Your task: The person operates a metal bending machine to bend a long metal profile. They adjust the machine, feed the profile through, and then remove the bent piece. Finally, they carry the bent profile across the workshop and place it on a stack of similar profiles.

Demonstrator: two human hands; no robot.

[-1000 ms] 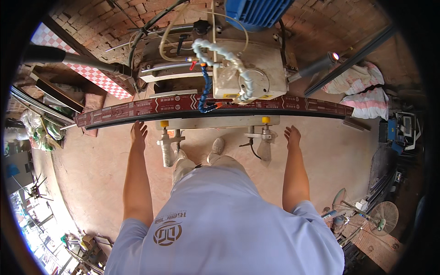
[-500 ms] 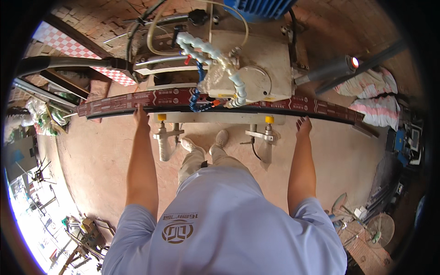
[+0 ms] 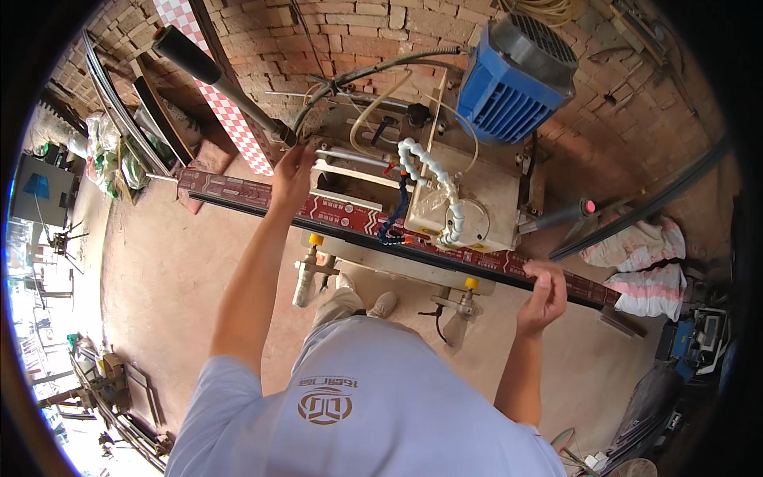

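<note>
A long maroon-wrapped profile bar [image 3: 342, 212] with a black lower edge lies across the machine, running through beneath its cream-coloured head [image 3: 465, 208]. My left hand [image 3: 292, 181] is over the left part of the bar, fingers stretched up beside the lower end of a black-gripped lever [image 3: 187, 56]; whether they touch it I cannot tell. At the right part of the bar is my right hand [image 3: 544, 298], its fingers loosely bent and apart, with nothing visible in them. The fingertips overlap the bar's near edge; contact is unclear. Segmented coolant hoses [image 3: 433, 171] hang by the head.
Two yellow-tipped clamps [image 3: 315, 239] [image 3: 471, 284] stand along the near side. A blue motor [image 3: 513, 83] sits behind the head, before a brick wall [image 3: 342, 36]. A second handle [image 3: 564, 213] juts right, near white sacks [image 3: 652, 274]. Scrap metal [image 3: 119, 397] lies lower left.
My view has tilted and swung toward the machine's back. The left hand has moved from the bar's near edge up to the lever's lower end. My right hand stays by the bar, fingers more bent.
</note>
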